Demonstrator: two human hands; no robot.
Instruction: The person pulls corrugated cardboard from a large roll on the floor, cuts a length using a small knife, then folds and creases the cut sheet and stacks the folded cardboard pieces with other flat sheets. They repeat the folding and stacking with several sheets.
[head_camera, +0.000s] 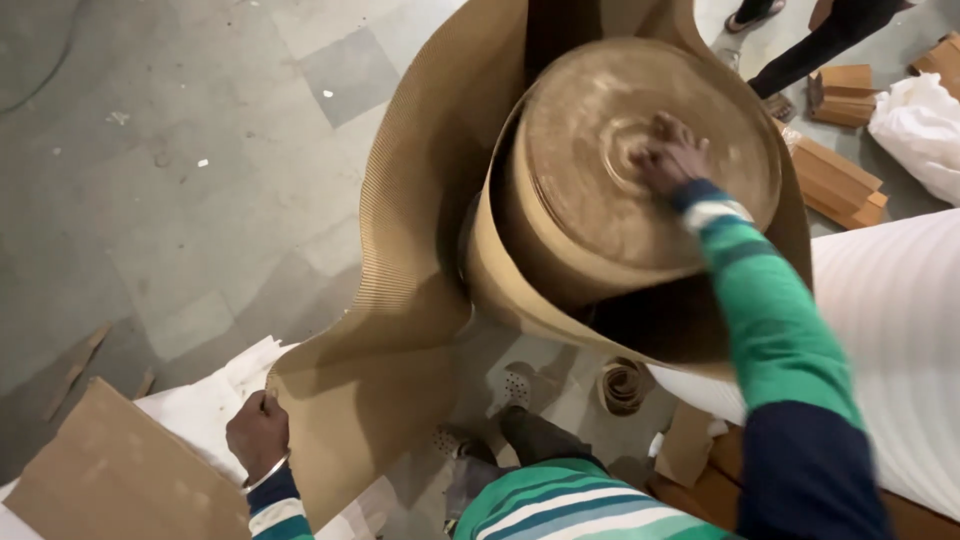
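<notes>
A big upright roll of brown corrugated cardboard (600, 170) stands in front of me, seen from above. My right hand (668, 152) rests flat on its top near the centre, fingers spread. A long loose sheet (400, 300) unwinds from the roll and curves down to the lower left. My left hand (258, 432) grips the sheet's lower edge near the floor. Both arms wear green, white and blue striped sleeves.
A flat cardboard piece (120, 480) and white sheeting (205, 405) lie at lower left. A large white foam roll (890, 330) is on the right, with a small cardboard coil (625, 385) beneath. Wooden blocks (840, 180), a white bag (920, 125) and another person's legs (810, 50) are at top right.
</notes>
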